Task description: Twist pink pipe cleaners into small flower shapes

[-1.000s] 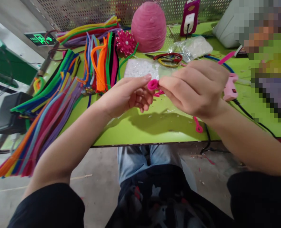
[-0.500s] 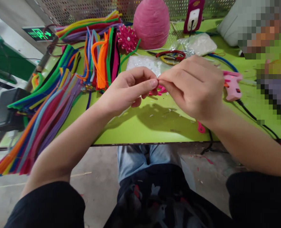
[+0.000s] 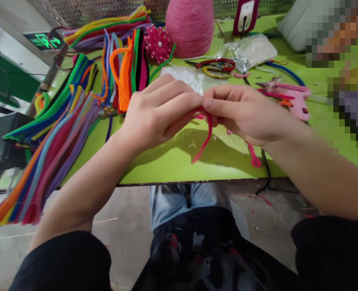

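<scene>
Left hand (image 3: 161, 109) and right hand (image 3: 247, 111) pinch the strip (image 3: 208, 135) over the bench (image 3: 169, 171), towards the front edge, tail dangling; likely light, soft, bendable, best held near its upper end.

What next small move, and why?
Probably curl the loose end of the pink strip upward with the right hand, the left hand steadying: the right pinches its upper part, the left's fingers meet there, and the lower end hangs free below both.
</scene>
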`<move>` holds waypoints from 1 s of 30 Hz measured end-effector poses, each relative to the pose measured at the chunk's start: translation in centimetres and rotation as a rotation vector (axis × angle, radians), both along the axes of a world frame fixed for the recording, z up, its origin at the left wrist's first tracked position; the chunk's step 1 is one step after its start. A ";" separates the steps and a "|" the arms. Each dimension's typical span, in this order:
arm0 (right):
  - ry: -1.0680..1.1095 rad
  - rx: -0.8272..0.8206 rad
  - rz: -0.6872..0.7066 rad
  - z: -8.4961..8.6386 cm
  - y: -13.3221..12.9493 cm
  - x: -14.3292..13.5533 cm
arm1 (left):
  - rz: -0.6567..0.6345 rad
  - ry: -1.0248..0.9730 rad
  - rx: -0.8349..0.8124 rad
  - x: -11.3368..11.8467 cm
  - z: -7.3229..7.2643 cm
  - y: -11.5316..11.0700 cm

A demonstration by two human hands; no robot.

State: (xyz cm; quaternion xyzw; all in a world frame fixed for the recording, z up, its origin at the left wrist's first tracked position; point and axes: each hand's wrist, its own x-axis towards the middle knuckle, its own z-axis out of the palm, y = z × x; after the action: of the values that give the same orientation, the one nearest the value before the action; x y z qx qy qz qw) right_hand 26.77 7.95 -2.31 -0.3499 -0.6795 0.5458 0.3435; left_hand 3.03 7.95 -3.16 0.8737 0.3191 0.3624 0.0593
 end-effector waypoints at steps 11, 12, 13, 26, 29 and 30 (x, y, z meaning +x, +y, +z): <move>0.028 0.338 -0.116 -0.4 -1.2 -0.4 | -0.010 -0.421 -0.209 0.9 -0.9 0.9; -0.076 0.525 -0.188 -0.4 -1.3 -0.2 | -0.006 -0.524 -0.447 1.6 -0.7 0.5; -0.179 0.695 -0.238 -0.4 -1.4 -0.1 | -0.026 -0.590 -0.690 2.2 -0.4 0.1; 0.034 0.347 -0.092 -0.6 -1.1 -0.3 | -0.007 -0.321 -0.239 2.0 -0.9 -1.2; 0.207 -0.006 0.022 -0.5 -0.8 -0.6 | -0.027 -0.275 -0.126 2.3 -1.2 -0.9; 0.235 -0.103 0.060 -0.3 -0.7 -0.6 | -0.035 -0.248 -0.058 2.3 -1.4 -0.7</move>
State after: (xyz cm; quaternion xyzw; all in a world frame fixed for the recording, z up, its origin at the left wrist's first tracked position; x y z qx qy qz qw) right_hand 26.20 7.21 -2.60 -0.2804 -0.6158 0.6271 0.3858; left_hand 5.34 7.24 -4.53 0.8255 0.3043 0.4572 0.1299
